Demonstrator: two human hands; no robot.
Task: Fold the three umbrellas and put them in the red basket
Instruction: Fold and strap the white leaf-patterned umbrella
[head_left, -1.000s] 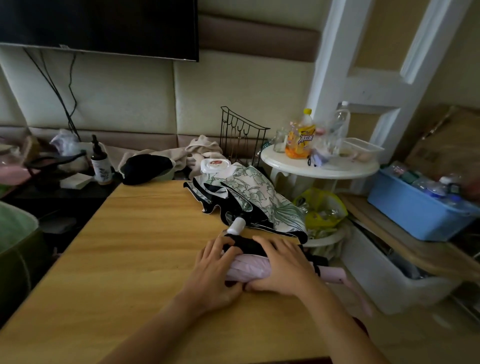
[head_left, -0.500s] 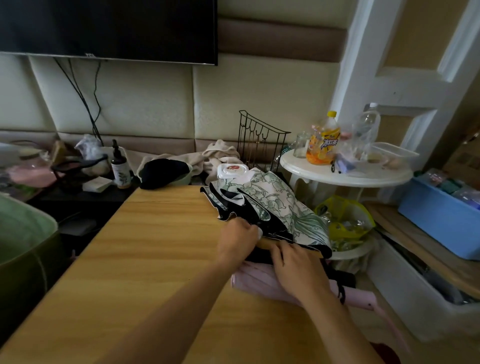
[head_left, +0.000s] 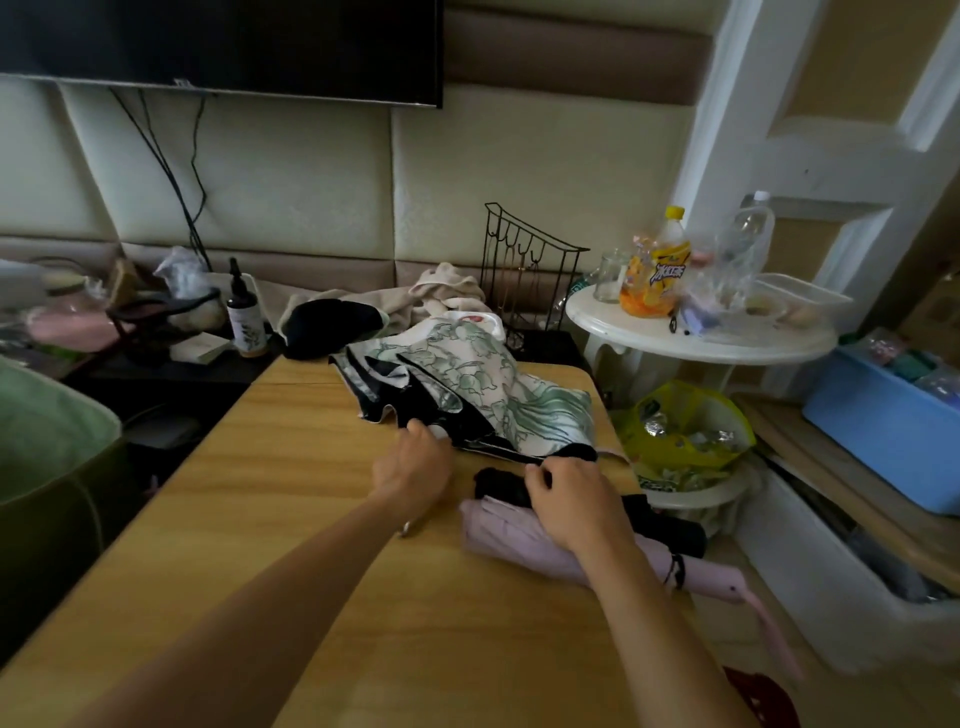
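While both hands worked at the far right of the surface (head_left: 218, 545), the scene stood thus:

Done: pink umbrella (head_left: 519, 535) lay rolled up near the right edge, its handle hanging past the edge; a black umbrella (head_left: 670, 525) lay folded just behind it, touching it.

Left: floral umbrella (head_left: 498, 395) sprawled loose and unrolled beyond them, its canopy spread over the far right corner; by my judgement it was the last to fold.

Left hand (head_left: 415, 467): fingers curled on the floral umbrella's dark near edge, seemingly pinching the cloth.

Right hand (head_left: 566, 499): fingers curled over the black umbrella's near end, wrist lying across the pink one; what exactly it gripped I could not tell.

Basket (head_left: 758, 696): only a red sliver showed on the floor at bottom right, probably the basket; no umbrella was seen in it.

Progress: roughly two folded, none stowed.
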